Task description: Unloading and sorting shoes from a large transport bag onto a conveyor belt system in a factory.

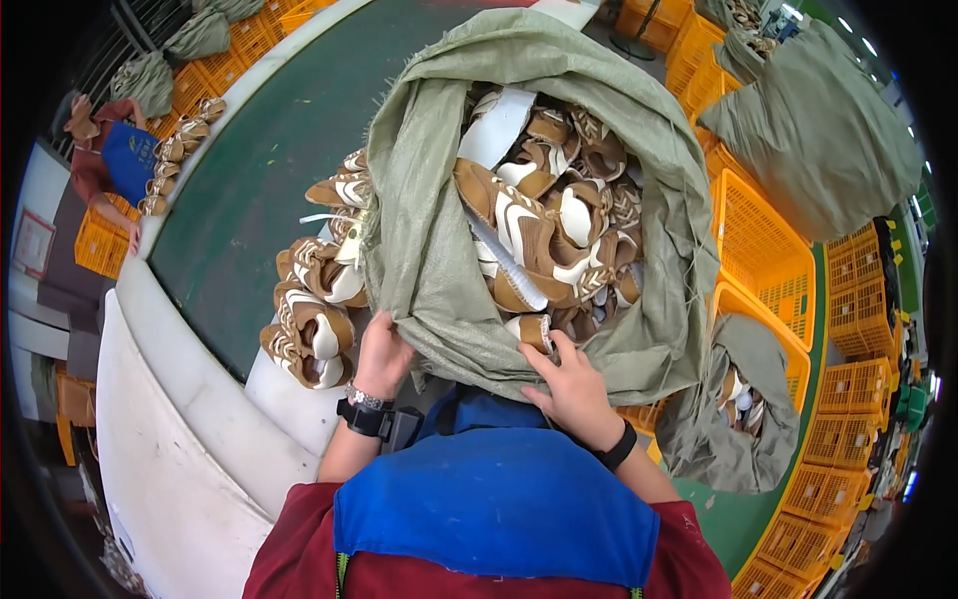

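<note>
A large grey-green woven sack stands in front of me, its mouth rolled wide. Brown and white shoe uppers are heaped inside it, with a flat white piece near the far side. My left hand is closed on the sack's near left edge, its fingertips partly hidden by the fabric. Across the near rim lies my right hand, fingers spread. Its fingertips touch a small brown and white upper just inside the mouth. More uppers lie in a row left of the sack.
A green conveyor belt with a white border runs on the left. Beyond it a person in a blue apron stands beside lined-up uppers. Yellow crates and filled sacks crowd the right; a smaller grey sack sits nearer.
</note>
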{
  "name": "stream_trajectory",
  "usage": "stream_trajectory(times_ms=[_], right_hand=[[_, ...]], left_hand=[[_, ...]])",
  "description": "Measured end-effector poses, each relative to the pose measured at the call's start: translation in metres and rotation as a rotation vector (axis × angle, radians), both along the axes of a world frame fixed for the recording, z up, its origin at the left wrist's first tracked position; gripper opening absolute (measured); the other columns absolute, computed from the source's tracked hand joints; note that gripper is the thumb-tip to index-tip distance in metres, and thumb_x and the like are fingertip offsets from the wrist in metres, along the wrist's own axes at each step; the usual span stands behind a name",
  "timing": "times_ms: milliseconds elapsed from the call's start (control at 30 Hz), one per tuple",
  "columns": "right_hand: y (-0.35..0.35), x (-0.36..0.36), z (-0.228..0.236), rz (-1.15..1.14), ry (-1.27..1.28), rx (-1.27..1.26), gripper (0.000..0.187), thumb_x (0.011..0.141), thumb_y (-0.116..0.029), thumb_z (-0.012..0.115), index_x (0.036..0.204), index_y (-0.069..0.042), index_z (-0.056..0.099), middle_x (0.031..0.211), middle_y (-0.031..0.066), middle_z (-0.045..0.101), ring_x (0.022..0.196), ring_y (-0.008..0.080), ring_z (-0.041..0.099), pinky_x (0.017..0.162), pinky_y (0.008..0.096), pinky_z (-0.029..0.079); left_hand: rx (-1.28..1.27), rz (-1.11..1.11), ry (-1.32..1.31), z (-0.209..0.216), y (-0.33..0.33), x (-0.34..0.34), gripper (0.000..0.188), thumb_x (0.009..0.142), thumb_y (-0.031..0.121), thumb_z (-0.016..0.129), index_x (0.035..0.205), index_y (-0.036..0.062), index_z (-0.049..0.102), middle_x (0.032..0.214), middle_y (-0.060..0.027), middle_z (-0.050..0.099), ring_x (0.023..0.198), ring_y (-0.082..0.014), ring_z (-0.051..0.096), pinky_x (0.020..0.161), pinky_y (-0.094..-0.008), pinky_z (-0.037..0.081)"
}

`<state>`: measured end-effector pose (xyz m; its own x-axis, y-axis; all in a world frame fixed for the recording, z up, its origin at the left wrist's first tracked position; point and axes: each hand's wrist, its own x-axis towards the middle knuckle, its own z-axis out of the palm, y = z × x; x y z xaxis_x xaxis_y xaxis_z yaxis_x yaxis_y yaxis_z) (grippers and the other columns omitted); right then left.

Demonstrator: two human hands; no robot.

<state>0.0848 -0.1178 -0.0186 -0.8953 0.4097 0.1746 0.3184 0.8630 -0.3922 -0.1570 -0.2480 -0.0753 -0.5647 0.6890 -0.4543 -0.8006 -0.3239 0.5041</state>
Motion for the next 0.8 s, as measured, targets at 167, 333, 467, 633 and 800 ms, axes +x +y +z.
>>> stream_trajectory(times_ms=[167, 333, 467, 633, 800], right_hand=[[-0.017, 0.001, -0.001, 0.001, -0.206, -0.252, 0.039, 0.074, -0.022, 0.066, 0.111, -0.013, 0.056, 0.098, 0.0102, 0.052, 0.071, 0.0284, 0.059, 0.062, 0.0379, 0.05], [-0.005, -0.005, -0.026, 0.248, -0.128, -0.322, 0.033, 0.079, -0.022, 0.061, 0.108, -0.008, 0.054, 0.089, 0.0118, 0.053, 0.071, 0.0307, 0.058, 0.06, 0.04, 0.048], [0.02, 0.019, -0.076, 0.349, 0.023, -0.618, 0.038, 0.083, -0.019, 0.059, 0.118, -0.004, 0.051, 0.095, 0.0128, 0.052, 0.083, 0.0271, 0.055, 0.072, 0.0323, 0.045], [0.036, 0.042, -0.118, 0.151, -0.13, -0.978, 0.031, 0.083, -0.017, 0.057, 0.111, -0.005, 0.057, 0.094, 0.0155, 0.058, 0.088, 0.0284, 0.058, 0.076, 0.0349, 0.046], [0.04, 0.04, -0.069, -0.219, -0.096, -0.558, 0.032, 0.074, -0.026, 0.067, 0.098, -0.007, 0.061, 0.097, 0.0103, 0.062, 0.075, 0.0291, 0.062, 0.067, 0.0384, 0.049]], left_hand=[[-0.623, 0.252, 1.704, 0.07, 0.013, 0.02, 0.072, 0.071, 0.017, 0.067, 0.131, 0.0025, 0.03, 0.134, -0.0205, 0.03, 0.124, -0.0357, 0.031, 0.103, -0.0419, 0.026], [-0.756, -0.019, 2.098, 0.086, 0.068, 0.017, 0.071, 0.069, 0.013, 0.066, 0.131, 0.0061, 0.032, 0.136, -0.0229, 0.028, 0.124, -0.0398, 0.03, 0.102, -0.0449, 0.029], [-0.93, -0.247, 1.804, 0.06, 0.037, -0.015, 0.055, 0.069, -0.001, 0.05, 0.122, 0.005, 0.038, 0.124, -0.0229, 0.044, 0.107, -0.0399, 0.048, 0.09, -0.0412, 0.042], [-1.033, -0.236, 1.606, 0.009, 0.012, -0.009, 0.049, 0.069, -0.006, 0.047, 0.116, 0.0046, 0.04, 0.11, -0.0225, 0.052, 0.097, -0.0424, 0.052, 0.081, -0.0437, 0.043], [-0.921, -0.31, 1.756, 0.022, 0.011, -0.008, 0.049, 0.072, 0.0, 0.053, 0.119, 0.0017, 0.037, 0.116, -0.0219, 0.046, 0.101, -0.0399, 0.049, 0.084, -0.0413, 0.042]])
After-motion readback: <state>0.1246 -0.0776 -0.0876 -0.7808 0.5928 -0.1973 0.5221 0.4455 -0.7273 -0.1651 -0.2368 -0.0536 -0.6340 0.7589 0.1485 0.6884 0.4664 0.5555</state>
